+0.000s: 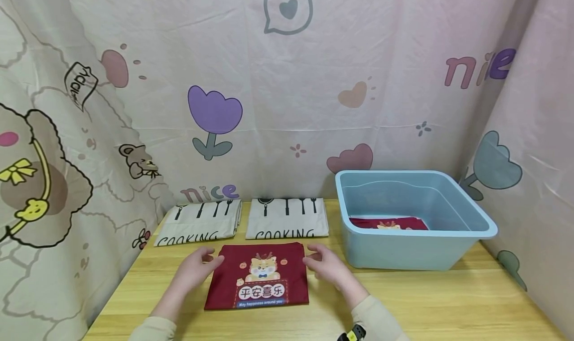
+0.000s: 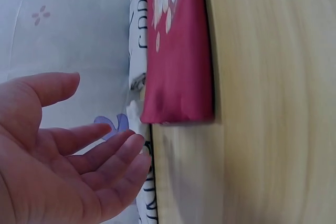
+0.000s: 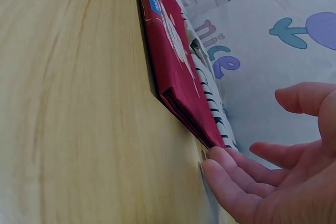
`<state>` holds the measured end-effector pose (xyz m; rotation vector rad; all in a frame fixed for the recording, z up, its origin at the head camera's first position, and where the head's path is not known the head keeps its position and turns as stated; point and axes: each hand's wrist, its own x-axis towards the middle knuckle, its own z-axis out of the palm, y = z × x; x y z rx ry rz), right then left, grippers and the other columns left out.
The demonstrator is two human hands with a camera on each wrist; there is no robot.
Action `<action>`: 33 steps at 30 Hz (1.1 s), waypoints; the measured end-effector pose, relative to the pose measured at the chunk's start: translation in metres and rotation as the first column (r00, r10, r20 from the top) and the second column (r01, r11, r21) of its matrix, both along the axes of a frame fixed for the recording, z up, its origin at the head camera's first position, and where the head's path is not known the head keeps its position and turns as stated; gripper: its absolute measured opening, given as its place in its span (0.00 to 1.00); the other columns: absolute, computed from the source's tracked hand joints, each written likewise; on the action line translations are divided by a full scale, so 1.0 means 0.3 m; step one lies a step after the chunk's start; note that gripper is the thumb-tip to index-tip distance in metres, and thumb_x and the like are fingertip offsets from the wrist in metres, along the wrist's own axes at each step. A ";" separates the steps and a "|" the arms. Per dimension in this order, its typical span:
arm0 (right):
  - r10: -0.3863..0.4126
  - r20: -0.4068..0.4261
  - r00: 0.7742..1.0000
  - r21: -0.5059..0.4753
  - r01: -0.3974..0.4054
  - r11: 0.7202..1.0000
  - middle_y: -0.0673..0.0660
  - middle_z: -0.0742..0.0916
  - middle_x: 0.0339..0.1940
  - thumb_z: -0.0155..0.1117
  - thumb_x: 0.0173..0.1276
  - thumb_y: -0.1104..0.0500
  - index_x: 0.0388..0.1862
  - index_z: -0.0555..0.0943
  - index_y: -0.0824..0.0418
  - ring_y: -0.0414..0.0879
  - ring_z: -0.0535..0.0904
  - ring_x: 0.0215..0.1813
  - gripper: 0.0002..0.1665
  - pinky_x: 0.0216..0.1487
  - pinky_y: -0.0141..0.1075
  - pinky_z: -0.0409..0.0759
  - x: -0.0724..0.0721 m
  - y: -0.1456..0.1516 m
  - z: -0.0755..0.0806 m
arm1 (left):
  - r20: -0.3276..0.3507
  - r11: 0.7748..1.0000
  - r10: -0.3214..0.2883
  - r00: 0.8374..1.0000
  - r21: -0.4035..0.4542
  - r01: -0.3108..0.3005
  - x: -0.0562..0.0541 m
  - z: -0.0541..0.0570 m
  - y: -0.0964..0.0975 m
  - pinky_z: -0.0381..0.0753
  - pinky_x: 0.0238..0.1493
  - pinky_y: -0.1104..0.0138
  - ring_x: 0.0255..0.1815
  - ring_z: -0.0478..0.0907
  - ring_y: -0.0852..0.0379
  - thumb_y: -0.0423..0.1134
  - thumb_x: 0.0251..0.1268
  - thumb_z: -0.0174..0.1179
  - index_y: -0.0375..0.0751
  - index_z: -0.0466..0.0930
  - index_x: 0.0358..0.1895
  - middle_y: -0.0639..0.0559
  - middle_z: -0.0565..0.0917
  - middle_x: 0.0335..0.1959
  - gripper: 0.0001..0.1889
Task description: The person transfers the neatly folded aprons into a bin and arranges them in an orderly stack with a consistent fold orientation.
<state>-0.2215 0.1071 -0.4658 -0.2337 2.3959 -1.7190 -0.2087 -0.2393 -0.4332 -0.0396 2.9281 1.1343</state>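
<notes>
Red cloths x2, 1 btwn hands; wht cloths x2; bin x1.

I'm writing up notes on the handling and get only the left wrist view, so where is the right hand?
Observer: In the head view, the right hand is at the right edge of the red folded cloth; whether it touches is hard to tell.
Operator: Thanks. What can you see farther right on the table?
Observer: A blue tub with another red cloth lying inside it.
Operator: And how does the right end of the folded cloth between the hands look?
Observer: The right wrist view shows stacked folded layers at that end.
</notes>
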 end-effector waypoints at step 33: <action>0.042 0.261 0.964 -0.251 0.026 0.968 0.71 0.81 0.50 0.59 0.72 0.63 0.68 0.59 0.82 0.59 0.84 0.48 0.34 0.47 0.50 0.84 0.002 0.002 0.000 | 0.287 0.880 0.033 0.958 0.446 -0.164 -0.014 -0.057 -0.010 0.85 0.43 0.52 0.47 0.80 0.42 0.42 0.73 0.56 0.19 0.60 0.64 0.28 0.77 0.53 0.30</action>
